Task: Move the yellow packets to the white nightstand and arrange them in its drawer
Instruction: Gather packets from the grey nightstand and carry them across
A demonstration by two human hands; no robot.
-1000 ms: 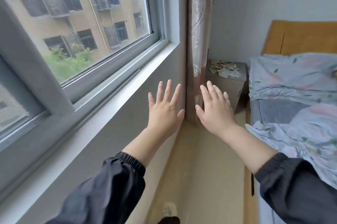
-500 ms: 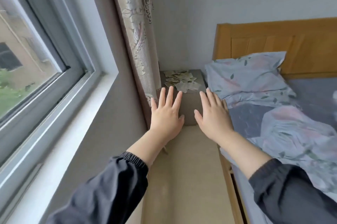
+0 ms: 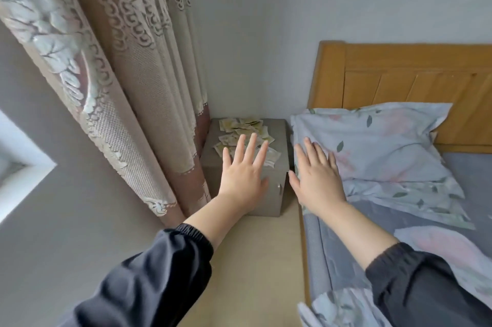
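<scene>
Several pale yellow packets (image 3: 241, 125) lie scattered on top of a small grey cabinet (image 3: 277, 132) in the corner between the curtain and the bed. A small metal knob (image 3: 279, 186) shows on the cabinet's front, which is closed. My left hand (image 3: 243, 176) is held flat in the air before the cabinet, fingers spread, covering some packets from view. To its right, my right hand (image 3: 315, 176) hovers over the gap beside the bed, also spread and empty. No white nightstand is in view.
A patterned curtain (image 3: 127, 82) hangs close on the left of the cabinet. A bed with a floral pillow (image 3: 378, 140), a wooden headboard (image 3: 399, 76) and rumpled bedding fills the right. A narrow strip of beige floor (image 3: 255, 255) runs between wall and bed.
The view has swung right from the window to the corner and come closer to the cabinet. Both hands stay raised, spread and empty.
</scene>
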